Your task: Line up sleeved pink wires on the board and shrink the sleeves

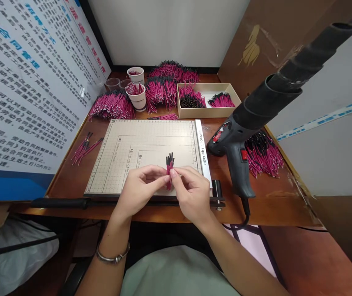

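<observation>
Between my two hands is a small bundle of short magenta wires with black ends (170, 161), held upright over the near part of a paper cutter board (163, 135). My left hand (141, 187) pinches it from the left with thumb and fingers. From the right, my right hand (192, 190) grips the same bundle, its thumb on the front. The black ends point up and away from me; the lower ends are partly hidden by the fingers. The cutter's black-handled arm (58, 203) lies along the board's near edge.
A heat gun (237, 152) with a long black nozzle stands at the right, beside a wire pile (263, 154). More wire heaps (112, 105), paper cups (137, 98) and a shallow box (208, 113) line the back. Several loose wires (85, 150) lie left of the board.
</observation>
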